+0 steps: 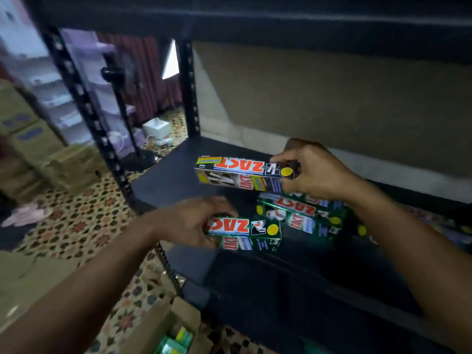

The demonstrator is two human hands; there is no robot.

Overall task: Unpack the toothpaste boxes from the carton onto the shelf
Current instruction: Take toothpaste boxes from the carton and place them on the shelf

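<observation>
A person's right hand pinches a white toothpaste box by one end above the dark shelf, the grip clamped on the card between fingers and thumb. The left hand has its grip curled round the end of a green toothpaste box at the shelf's front; whether that box touches the board cannot be told. Both boxes look light and stiff-sided but easily crushed, and their glossy print may slip. A hold across the narrow faces near one end, as here, seems sound. A loose pile of boxes lies on the shelf beneath the right hand, just beside the green one, and would likely crowd a set-down there. The open carton sits on the patterned floor below, green packs showing inside. The shelf's perforated post stands at left, and the board overhead limits headroom.
</observation>
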